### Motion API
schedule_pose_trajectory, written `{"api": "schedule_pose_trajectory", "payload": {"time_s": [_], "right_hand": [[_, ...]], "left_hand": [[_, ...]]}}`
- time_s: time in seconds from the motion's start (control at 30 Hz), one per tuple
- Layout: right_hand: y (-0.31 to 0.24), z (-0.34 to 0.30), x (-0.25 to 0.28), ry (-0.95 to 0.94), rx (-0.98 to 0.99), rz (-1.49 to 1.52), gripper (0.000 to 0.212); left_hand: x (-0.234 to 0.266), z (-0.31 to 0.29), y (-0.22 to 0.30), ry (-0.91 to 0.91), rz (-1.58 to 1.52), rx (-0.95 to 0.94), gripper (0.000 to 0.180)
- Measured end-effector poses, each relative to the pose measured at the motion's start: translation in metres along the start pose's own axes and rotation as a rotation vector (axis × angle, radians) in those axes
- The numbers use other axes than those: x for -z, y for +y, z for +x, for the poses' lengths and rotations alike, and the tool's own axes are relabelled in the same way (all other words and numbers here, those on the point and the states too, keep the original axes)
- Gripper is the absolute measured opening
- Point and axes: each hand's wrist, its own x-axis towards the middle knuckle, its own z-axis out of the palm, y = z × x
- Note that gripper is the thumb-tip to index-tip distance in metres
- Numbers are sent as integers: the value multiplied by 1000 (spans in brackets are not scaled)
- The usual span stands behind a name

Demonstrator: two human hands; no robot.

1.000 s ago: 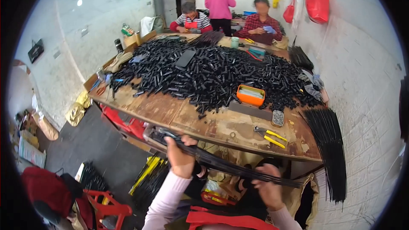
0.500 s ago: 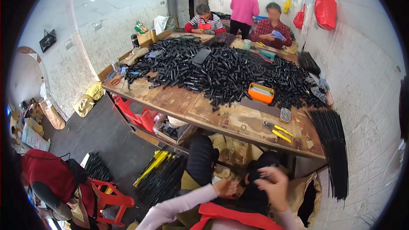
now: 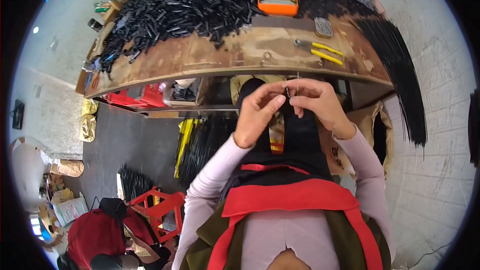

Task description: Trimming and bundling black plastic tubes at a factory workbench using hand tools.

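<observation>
In front of my lap, my left hand (image 3: 256,114) and my right hand (image 3: 324,104) are raised with their fingertips almost meeting. My left thumb and fingers pinch a small black piece (image 3: 287,92), partly covered by the fingertips. Up from between the fingers of my right hand stands a thin needle-like rod (image 3: 298,76); its lower end is hidden. Just beyond the hands runs the front edge of a worn wooden table (image 3: 210,60). Yellow-handled cutting pliers (image 3: 322,53) lie on it, apart from both hands.
Across the table spreads a heap of short black tubes (image 3: 200,7). An orange box (image 3: 278,5) and a small tin (image 3: 323,27) sit by it. Long black strands (image 3: 400,70) hang off the right end. Below left are a red stool (image 3: 172,207) and another person's red clothing (image 3: 95,235).
My view has tilted down, so the people across the table are out of sight. My hands have come up and together, now pinching a small black piece and a thin rod.
</observation>
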Motion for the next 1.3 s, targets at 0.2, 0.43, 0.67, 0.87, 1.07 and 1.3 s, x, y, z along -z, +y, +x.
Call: {"api": "schedule_pose_trajectory", "payload": {"time_s": [0.2,0.43,0.67,0.87,1.07,1.3], "right_hand": [[-2,-4,4,32,-24,-68,21],[9,-2,-1,13,123,-40,17],[10,-3,-3,148,68,52,20],[16,3,21,-151,76,87,16],[19,5,14,54,107,141,16],[6,0,11,51,34,175,14]], "left_hand": [[11,10,4,-92,13,65,30],[18,7,8,-175,-81,109,24],[-9,3,0,111,-162,9,18],[6,7,2,-99,-234,153,22],[-14,4,-4,18,-67,-37,33],[-23,-5,-2,27,168,-154,38]]}}
